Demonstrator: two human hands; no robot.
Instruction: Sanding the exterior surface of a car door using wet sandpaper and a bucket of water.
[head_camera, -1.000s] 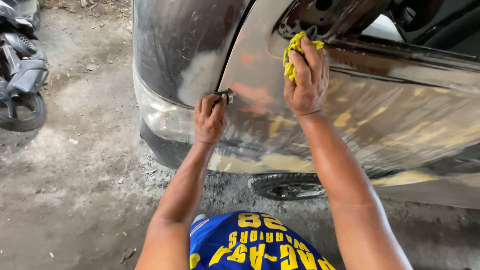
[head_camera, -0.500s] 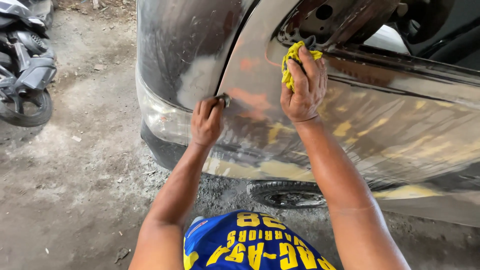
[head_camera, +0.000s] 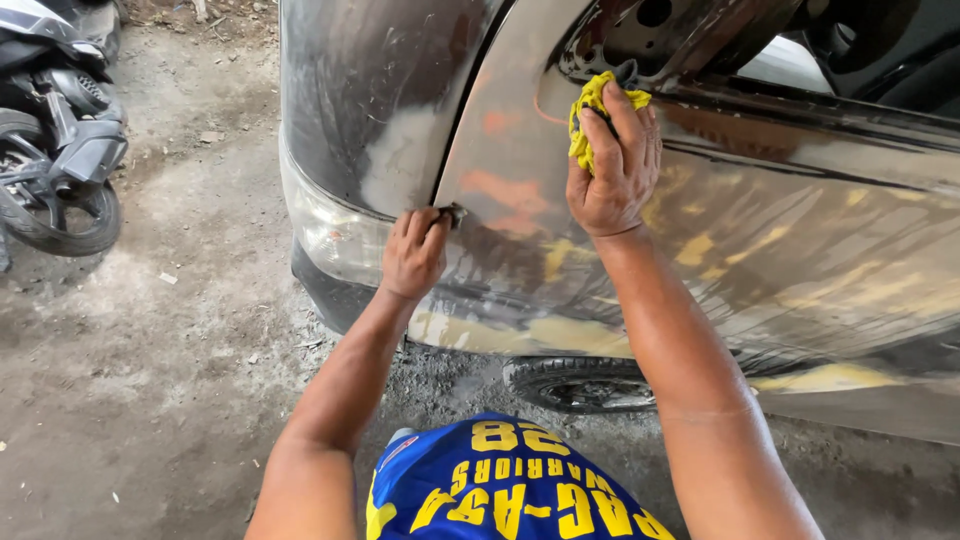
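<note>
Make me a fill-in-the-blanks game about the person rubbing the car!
1. The right hand presses a cloth whose colour is ____.
2. The left hand rubs a small dark pad against the car's ____ panel.
3. Under the car lies a black ____.
4. At the far left stands a parked ____.

Missing words: yellow; silver; tyre; motorbike
</note>
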